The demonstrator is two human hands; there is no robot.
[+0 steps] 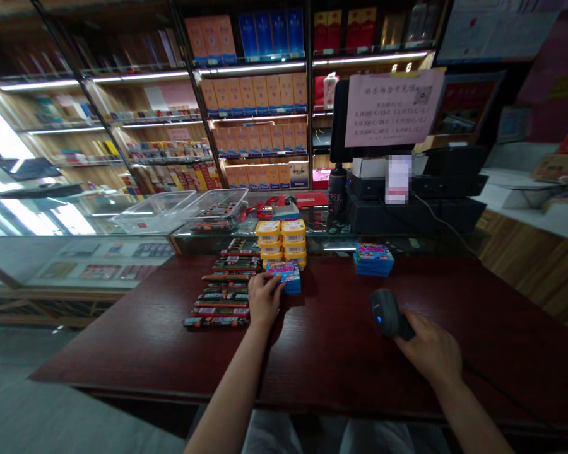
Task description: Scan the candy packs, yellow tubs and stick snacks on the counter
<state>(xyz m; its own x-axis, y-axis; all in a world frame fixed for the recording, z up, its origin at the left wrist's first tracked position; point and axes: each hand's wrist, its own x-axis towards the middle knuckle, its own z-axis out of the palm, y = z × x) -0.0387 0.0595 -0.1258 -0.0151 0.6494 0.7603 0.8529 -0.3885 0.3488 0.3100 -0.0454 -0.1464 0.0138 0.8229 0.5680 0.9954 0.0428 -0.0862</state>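
My left hand rests on the dark red counter with its fingers curled onto the near edge of a small stack of blue packets. My right hand is closed round the handle of a black barcode scanner, whose head points toward the left and shows a small blue light. Behind the blue packets stand two short stacks of yellow tubs. A row of long dark flat packs lies just left of my left hand.
A second stack of blue packets lies to the right. Clear plastic trays sit on the glass case behind. A black till with a monitor and a pink paper notice stands at the back right. Shelves of boxes fill the wall.
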